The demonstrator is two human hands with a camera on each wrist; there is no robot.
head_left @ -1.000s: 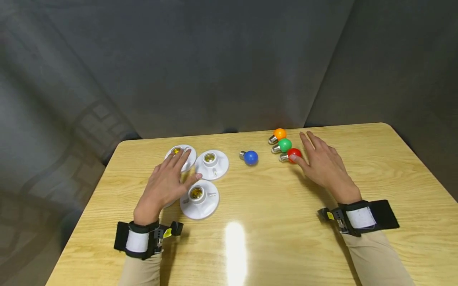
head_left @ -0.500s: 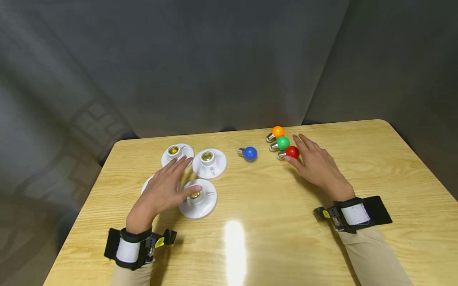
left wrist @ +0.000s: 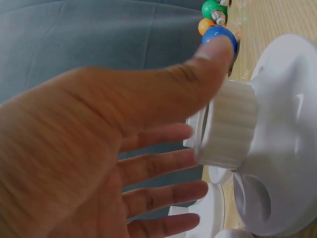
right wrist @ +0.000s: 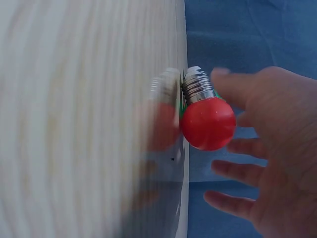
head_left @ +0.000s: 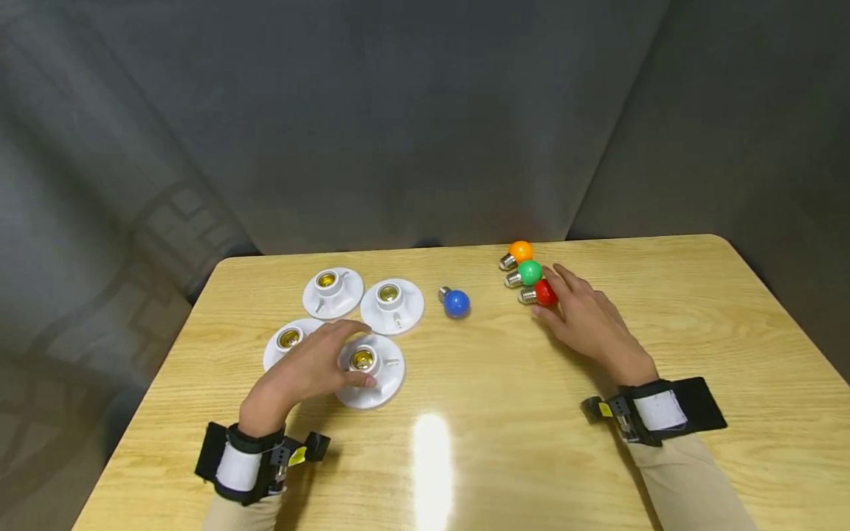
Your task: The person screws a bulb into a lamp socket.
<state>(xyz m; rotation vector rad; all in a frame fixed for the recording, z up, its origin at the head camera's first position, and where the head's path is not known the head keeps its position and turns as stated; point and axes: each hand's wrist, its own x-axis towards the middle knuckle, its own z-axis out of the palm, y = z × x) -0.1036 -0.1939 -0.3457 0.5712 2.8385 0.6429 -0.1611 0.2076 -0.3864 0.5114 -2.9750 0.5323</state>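
Observation:
My left hand (head_left: 315,363) is over the near right white lamp holder (head_left: 392,380), thumb and fingers spread on either side of its socket. The left wrist view shows the thumb beside the raised collar (left wrist: 230,124); contact is unclear. My right hand (head_left: 591,324) is at the red bulb (head_left: 547,293), fingers extended around its round end. In the right wrist view, the red bulb (right wrist: 209,124) lies on the table with the fingers beside it, not curled round it. The green bulb (head_left: 530,273) and orange bulb (head_left: 521,251) lie just behind.
A blue bulb (head_left: 456,304) lies between the holders and the other bulbs. More lamp holders stand at the far left (head_left: 345,293), beside it (head_left: 410,306), and partly behind my left hand (head_left: 277,346). A dark curtain (head_left: 425,133) hangs behind the wooden table (head_left: 518,442).
My left hand has drawn back from the far left holder to the near right one. My right fingers have come closer to the red bulb. The blue bulb has turned slightly.

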